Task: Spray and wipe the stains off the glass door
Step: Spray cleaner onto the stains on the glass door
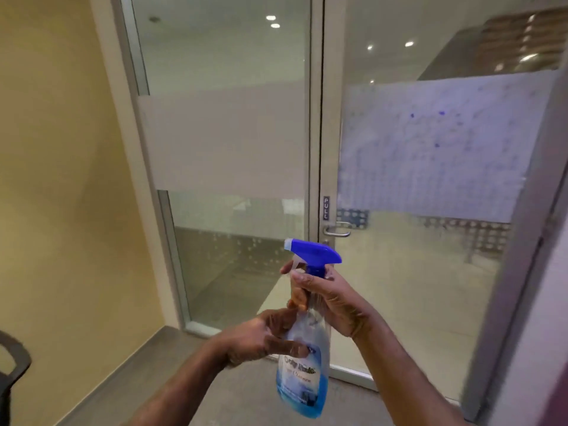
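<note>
A clear spray bottle point(302, 373) with a blue trigger head and a blue label hangs in front of me. My right hand point(332, 298) grips its neck just under the trigger, the nozzle pointing left. My left hand point(266, 336) touches the bottle's body with thumb and fingers. The glass door point(430, 272) stands on the right, slightly ajar, with a frosted band point(436, 142) carrying blue stains and speckles. A metal handle point(337, 231) sits at the door's left edge under a PULL sign.
A fixed glass panel point(233, 250) with its own frosted band fills the left half of the frame, with faint droplets lower down. A yellow wall point(61, 179) runs along the left. A dark chair part point(13, 364) shows at the bottom left.
</note>
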`<state>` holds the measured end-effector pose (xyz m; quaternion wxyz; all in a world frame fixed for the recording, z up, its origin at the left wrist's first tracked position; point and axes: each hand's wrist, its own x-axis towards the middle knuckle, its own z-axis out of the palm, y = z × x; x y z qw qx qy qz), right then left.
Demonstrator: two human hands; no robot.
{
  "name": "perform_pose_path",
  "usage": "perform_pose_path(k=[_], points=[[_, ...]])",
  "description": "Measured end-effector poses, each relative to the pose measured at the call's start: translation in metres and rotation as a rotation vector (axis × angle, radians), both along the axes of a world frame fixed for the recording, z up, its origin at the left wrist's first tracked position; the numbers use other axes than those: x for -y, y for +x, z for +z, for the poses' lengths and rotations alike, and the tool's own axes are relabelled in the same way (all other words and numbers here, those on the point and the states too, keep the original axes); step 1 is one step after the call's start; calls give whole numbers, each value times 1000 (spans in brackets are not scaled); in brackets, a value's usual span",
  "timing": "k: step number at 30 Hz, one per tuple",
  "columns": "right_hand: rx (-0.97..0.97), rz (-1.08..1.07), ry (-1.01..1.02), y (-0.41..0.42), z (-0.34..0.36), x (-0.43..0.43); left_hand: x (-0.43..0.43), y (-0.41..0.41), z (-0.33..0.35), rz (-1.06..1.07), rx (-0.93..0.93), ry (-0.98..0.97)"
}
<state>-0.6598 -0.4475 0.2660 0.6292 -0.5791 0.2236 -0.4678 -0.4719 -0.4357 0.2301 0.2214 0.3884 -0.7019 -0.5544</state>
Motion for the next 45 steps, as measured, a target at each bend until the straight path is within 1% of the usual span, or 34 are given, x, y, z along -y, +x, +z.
perform_pose_path(k=[5, 8, 10, 13, 16, 18, 22, 26, 28, 32, 38, 45], points=[[-8, -149, -39, -60, 0, 23, 51, -68, -3, -97, 1, 18], [-64, -301, -77, -89, -1, 48, 89, -101, -4, -151, -8, -5], [-90, -416, -88, -105, 0, 67, 117, -119, -2, -188, 4, -42], [-75, -548, -123, -127, 7, 96, 163, -139, 2, -246, 12, -110], [-62, -673, -145, -150, 20, 127, 213, -152, 12, -238, 29, -198], [-75, -753, -153, -166, 29, 146, 248, -161, 21, -168, 43, -292], [-75, -932, -160, -198, 42, 176, 321, -180, 31, 29, 52, -587], [-55, -1090, -165, -235, 52, 206, 373, -209, 41, 194, 43, -857], [-28, -1153, -161, -256, 55, 223, 395, -227, 46, 272, 78, -955], [9, -1224, -158, -303, 62, 254, 437, -270, 51, 390, 121, -1029], [88, -1263, -150, -386, 73, 302, 493, -342, 55, 580, 138, -1214], [97, -1247, -158, -476, 87, 354, 560, -410, 77, 772, 174, -1229]])
